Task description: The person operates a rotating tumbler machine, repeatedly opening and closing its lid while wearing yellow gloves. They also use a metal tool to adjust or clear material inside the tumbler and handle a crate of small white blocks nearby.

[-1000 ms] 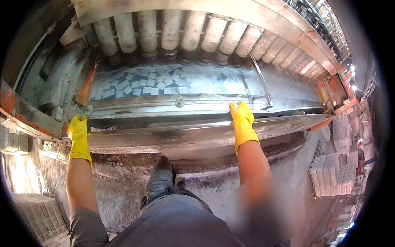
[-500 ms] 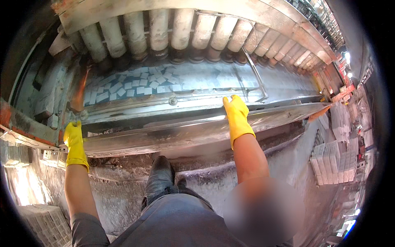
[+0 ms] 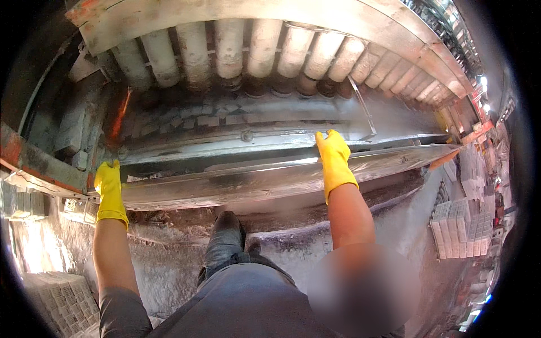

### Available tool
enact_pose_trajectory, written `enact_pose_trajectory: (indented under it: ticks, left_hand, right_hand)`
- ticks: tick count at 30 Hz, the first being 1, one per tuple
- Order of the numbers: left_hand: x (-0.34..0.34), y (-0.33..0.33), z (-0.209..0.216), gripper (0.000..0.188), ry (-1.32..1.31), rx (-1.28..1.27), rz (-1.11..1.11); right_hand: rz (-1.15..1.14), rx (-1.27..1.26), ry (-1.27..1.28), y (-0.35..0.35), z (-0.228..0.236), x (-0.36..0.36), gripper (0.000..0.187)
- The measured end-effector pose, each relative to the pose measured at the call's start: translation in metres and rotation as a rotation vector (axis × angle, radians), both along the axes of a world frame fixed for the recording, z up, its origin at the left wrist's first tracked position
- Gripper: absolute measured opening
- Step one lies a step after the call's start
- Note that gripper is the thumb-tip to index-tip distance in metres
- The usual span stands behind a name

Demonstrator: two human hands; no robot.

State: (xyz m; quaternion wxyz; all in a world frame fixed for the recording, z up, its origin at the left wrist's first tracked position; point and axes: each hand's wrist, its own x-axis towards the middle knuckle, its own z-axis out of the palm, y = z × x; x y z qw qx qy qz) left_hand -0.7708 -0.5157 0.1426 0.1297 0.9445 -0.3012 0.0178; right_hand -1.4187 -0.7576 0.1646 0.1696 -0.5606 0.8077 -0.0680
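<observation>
My left hand (image 3: 111, 190), in a yellow rubber glove, is closed around the left end of a long metal rail (image 3: 225, 144); its fingertips are partly hidden. Farther right along the same rail, my right hand (image 3: 335, 159) wears a matching glove, with fingers bent over the edge. The rail has a round bolt head on it and runs across the front of a large machine. Behind it, dark rectangular tiles (image 3: 208, 120) lie in the machine's bed. A bare metal lip (image 3: 242, 188) runs below the rail, nearer to me.
A row of thick, dirty cylinders (image 3: 228, 50) stands behind the bed under a pale beam (image 3: 225, 10). A thin metal rod (image 3: 362, 104) rises near my right hand. Stacked blocks (image 3: 451, 225) stand at the right; more stacked blocks (image 3: 59, 304) lie at the lower left.
The view has shifted slightly, so machine and hands sit a little farther right. The tiles, pale and shiny before, look dark now. Both hands keep their places at the rail.
</observation>
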Motion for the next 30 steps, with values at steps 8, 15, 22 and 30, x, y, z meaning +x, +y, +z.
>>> enact_pose_trajectory:
  ticks: [8, 15, 22, 30]
  left_hand:
    - [0.008, -0.005, 0.001, 0.050, -0.045, 0.059, -0.019]
    - [0.006, -0.005, 0.000, 0.051, -0.069, 0.017, -0.038]
    - [0.009, -0.012, 0.003, 0.052, -0.028, 0.042, -0.029]
    - [0.004, -0.021, 0.015, 0.053, 0.008, 0.064, -0.019]
  right_hand:
    - [0.017, -0.078, 0.065, -0.004, -0.004, 0.001, 0.067]
    - [0.032, -0.112, 0.098, -0.007, -0.005, 0.004, 0.069]
    - [0.034, -0.145, 0.056, -0.012, -0.005, 0.003, 0.069]
    - [-0.016, -0.080, -0.029, -0.022, 0.000, 0.010, 0.068]
